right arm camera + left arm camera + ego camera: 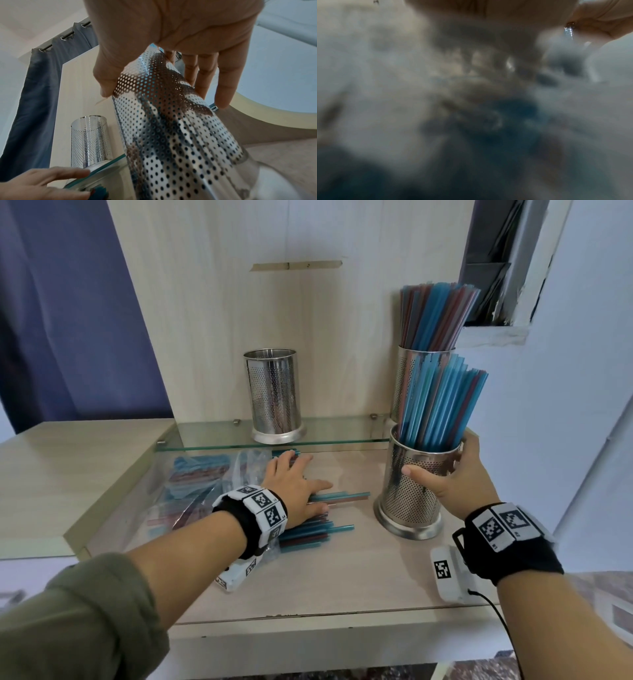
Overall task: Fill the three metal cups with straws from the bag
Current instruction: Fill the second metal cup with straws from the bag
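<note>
- Head view: right hand wraps the near metal cup at its upper wall, thumb on the front, fingers round the back by the rim. Cup stands on the counter, full of blue and red straws leaning right.
- Left hand lies flat, fingers straight and spread, pressing on loose straws and the clear bag on the counter; grip released, nothing held.
- Second cup w/ straws stands behind the held one, at the right end of the glass shelf. Third cup stands mid-shelf, apart from both hands; inside not visible.
- Left wrist view: blurred and murky, only a bit of palm at top; grip can't be read here.
- Right wrist view: perforated cup wall fills the centre betw. thumb on the left and fingers on the right; grip grasping the cup. Third cup stands on the shelf at left; left hand fingertips at bottom left.
</note>
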Demonstrator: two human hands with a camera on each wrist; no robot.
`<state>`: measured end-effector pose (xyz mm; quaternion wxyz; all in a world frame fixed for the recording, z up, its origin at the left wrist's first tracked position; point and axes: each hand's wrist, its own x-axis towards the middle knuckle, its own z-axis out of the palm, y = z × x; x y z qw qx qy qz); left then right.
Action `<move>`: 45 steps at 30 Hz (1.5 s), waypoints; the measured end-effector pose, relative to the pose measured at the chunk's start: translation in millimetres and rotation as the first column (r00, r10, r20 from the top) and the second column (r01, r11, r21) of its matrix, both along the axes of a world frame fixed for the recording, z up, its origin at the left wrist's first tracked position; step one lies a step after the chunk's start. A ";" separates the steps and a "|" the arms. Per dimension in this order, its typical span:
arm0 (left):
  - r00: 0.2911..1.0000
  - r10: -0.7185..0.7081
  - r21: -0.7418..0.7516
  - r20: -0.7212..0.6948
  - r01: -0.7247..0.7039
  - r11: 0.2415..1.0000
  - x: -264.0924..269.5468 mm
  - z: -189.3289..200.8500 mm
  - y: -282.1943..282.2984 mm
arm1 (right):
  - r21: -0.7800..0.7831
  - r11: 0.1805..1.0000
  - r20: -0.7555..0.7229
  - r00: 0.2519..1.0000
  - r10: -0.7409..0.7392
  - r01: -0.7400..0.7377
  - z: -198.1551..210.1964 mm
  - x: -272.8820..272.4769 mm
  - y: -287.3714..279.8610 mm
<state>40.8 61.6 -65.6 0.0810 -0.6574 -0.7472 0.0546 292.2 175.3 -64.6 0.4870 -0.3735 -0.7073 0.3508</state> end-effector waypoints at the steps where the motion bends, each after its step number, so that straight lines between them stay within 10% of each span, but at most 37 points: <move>1: 1.000 -0.001 -0.020 -0.009 0.001 1.000 0.5 -0.8 2.7 | -0.003 1.000 -0.006 1.000 0.003 -0.003 0.6 -0.4 0.2; 38: 0.972 0.126 -0.140 -0.197 -0.155 0.978 11.9 2.3 -25.1 | -0.027 1.000 0.007 1.000 -0.006 0.006 2.7 3.0 -5.6; 45: 0.991 0.129 -0.076 -0.045 -0.132 0.988 9.4 16.4 -17.5 | -0.024 0.999 -0.023 0.999 0.024 -0.025 -0.1 3.6 -2.5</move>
